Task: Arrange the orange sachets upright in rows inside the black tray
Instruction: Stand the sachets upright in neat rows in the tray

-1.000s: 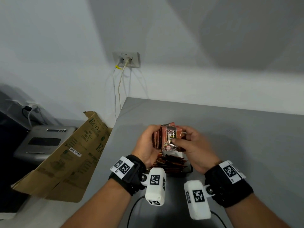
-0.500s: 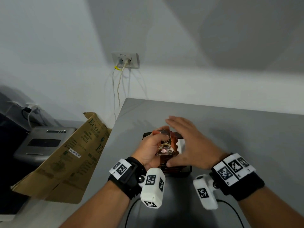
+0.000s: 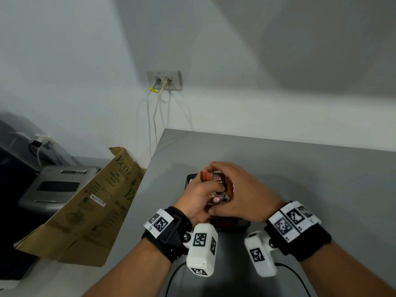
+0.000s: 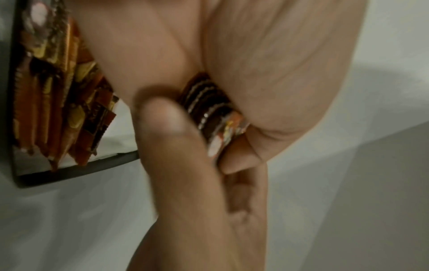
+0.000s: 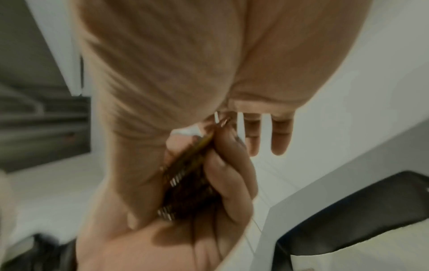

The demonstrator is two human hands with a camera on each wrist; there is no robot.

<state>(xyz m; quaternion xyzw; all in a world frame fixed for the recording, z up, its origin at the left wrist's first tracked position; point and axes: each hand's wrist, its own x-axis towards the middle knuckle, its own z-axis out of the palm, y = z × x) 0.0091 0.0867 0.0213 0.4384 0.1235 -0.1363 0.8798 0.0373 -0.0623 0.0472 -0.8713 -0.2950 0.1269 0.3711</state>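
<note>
Currently both hands at frame centre, over black tray [image 3: 233, 227]. Left hand [image 3: 198, 195] grips stack of orange sachets [image 3: 218, 185], thumb and fingers curled round it. Right hand [image 3: 246, 194] cups stack from right, fingers bent over top. Advice: square edges, lower stack vertical beside sachets standing in tray [image 4: 53, 88]. Sachets: flat, glossy orange-brown, serrated ends, "D2X" print.

Both hands cover most of the rectangular black plastic tray [image 3: 191, 179]; only its 10 o'clock corner and near rim show. Print on the glossy orange foil sachets [image 3: 217, 185] is blurred in both wrist views.
</note>
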